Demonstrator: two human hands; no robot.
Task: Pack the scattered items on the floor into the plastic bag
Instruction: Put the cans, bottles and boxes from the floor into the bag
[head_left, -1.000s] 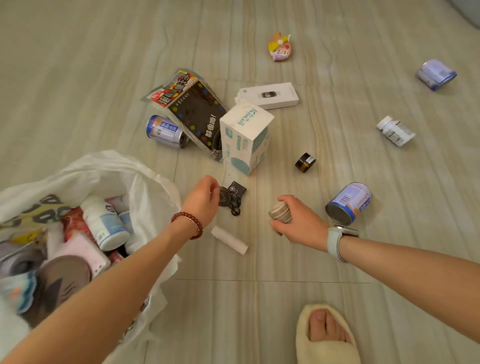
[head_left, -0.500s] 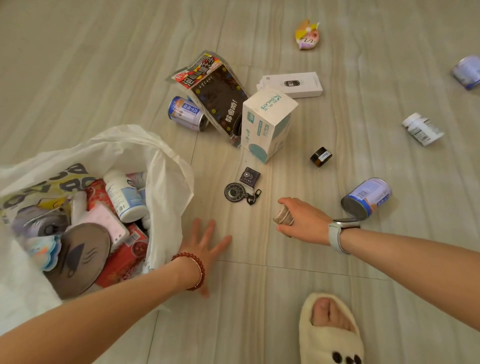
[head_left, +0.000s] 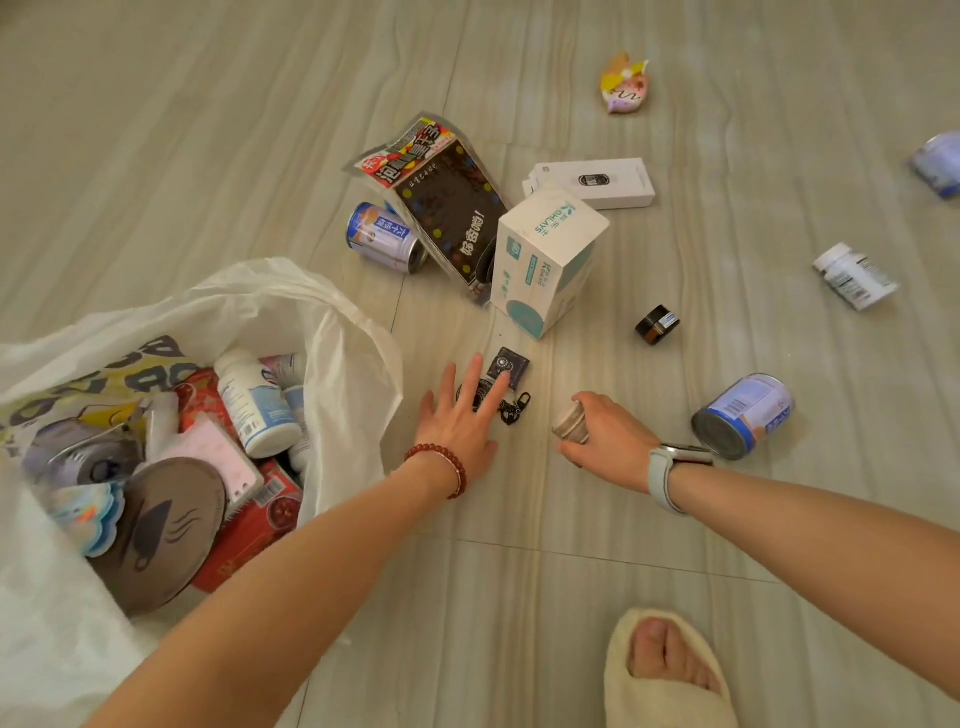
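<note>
Two hands are out over the floor (head_left: 156, 130): my left hand (head_left: 460, 415) has its fingers spread straight, the tips lying over a black keychain (head_left: 511, 402) with a round charm and a small dark square tag; whether they press it or only hover I cannot tell. My right hand (head_left: 605, 439) is curled around a small beige jar (head_left: 570, 422), holding it near the tiles just right of the keychain. The white plastic bag (head_left: 332, 332) sits open at my left, holding a white bottle (head_left: 254, 400), a red box, a pink card and a round grey piece. Scattered beyond my hands are a white and teal box (head_left: 545, 260) standing on end, a black snack packet (head_left: 447, 208) leaning against it, a blue can (head_left: 382, 236) on its side just left of the packet, a flat white box (head_left: 597, 182), a small dark jar (head_left: 657, 325), another blue can (head_left: 743, 415) lying near my right wrist, a white pill bottle (head_left: 852, 275) well to the right, and a colourful pouch (head_left: 623, 85) farther off. My slippered foot (head_left: 670, 675) is at the bottom edge.
</note>
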